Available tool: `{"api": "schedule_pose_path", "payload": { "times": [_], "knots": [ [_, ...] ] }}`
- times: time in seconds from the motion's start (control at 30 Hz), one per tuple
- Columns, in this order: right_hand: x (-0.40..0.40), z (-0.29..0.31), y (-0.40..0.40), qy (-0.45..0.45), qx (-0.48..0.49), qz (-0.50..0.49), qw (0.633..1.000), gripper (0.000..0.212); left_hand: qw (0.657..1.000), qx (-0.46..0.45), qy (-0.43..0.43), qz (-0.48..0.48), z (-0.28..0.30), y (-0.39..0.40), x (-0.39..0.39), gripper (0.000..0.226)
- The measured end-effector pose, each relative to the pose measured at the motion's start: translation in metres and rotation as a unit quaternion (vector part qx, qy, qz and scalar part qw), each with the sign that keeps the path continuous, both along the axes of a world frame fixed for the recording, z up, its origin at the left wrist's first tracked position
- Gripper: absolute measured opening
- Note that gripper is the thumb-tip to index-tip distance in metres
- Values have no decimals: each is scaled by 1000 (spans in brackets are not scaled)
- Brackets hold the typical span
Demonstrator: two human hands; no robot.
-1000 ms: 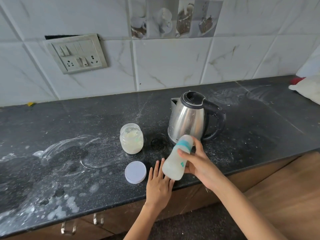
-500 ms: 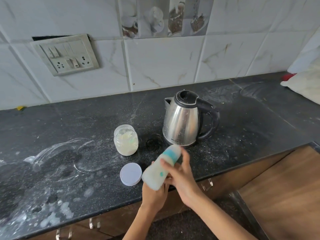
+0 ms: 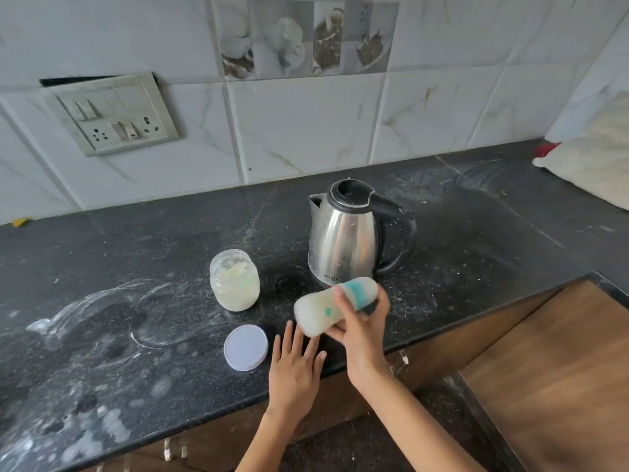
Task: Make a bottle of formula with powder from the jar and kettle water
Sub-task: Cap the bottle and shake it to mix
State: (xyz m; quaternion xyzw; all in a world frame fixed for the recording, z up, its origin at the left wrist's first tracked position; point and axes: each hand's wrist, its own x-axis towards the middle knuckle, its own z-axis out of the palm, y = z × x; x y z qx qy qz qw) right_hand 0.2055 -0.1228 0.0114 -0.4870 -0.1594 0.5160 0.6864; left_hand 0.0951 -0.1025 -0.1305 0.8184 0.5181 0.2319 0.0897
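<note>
My right hand (image 3: 362,327) grips a baby bottle (image 3: 326,306) with a teal collar, held nearly on its side above the counter's front edge; it is blurred and holds cloudy white liquid. My left hand (image 3: 294,364) rests flat on the black counter (image 3: 136,267), fingers straight, just below the bottle's base. An open glass jar (image 3: 235,281) of pale powder stands to the left. Its white lid (image 3: 245,347) lies flat beside my left hand. Behind the bottle stands a steel kettle (image 3: 347,238) with its black lid down.
White powder smears cover the counter's left part. A switch and socket plate (image 3: 115,114) hangs on the tiled wall. A white sack (image 3: 592,155) lies at the far right. Wooden cabinet fronts (image 3: 544,369) run below the counter edge.
The bottle swung down to the left over my left hand, then back up and right, tilted nearly level. My left hand stayed flat on the counter.
</note>
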Motion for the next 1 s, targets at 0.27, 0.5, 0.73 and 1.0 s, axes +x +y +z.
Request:
{"api": "schedule_pose_path", "payload": {
  "times": [0.27,0.5,0.73,1.0],
  "knots": [
    [-6,-13,-4,-71,-6,57,996,80,1000,-1,-29,1,-29,0,-3,45],
    [-23,-5,-15,-123,5,131,984,84,974,-87,-209,-7,-5,-7,-5,32],
    [-16,-2,-4,-115,-12,73,991,79,995,-33,-92,4,0,-4,-3,35],
    [5,8,6,-88,5,-1,996,79,999,24,24,10,-1,-1,-1,56]
  ]
}}
